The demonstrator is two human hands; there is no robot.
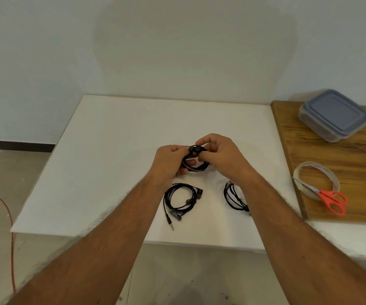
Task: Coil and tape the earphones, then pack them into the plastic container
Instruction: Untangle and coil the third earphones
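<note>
Head view: left hand (170,160) and right hand (219,154) both pinch one coiled black earphone set (194,160) above the table (111,150).

- Both bare forearms reach forward from the lower corners and converge toward the middle.
- Left hand (170,160): knuckles up, fingers curled under, thumb on top; its grip pinches the left side of the coil (194,166).
- Right hand (220,154): fingers bent over, thumb and forefinger pinching the coil's top right, just beside the left grip.
- The two hands nearly touch.
</note>
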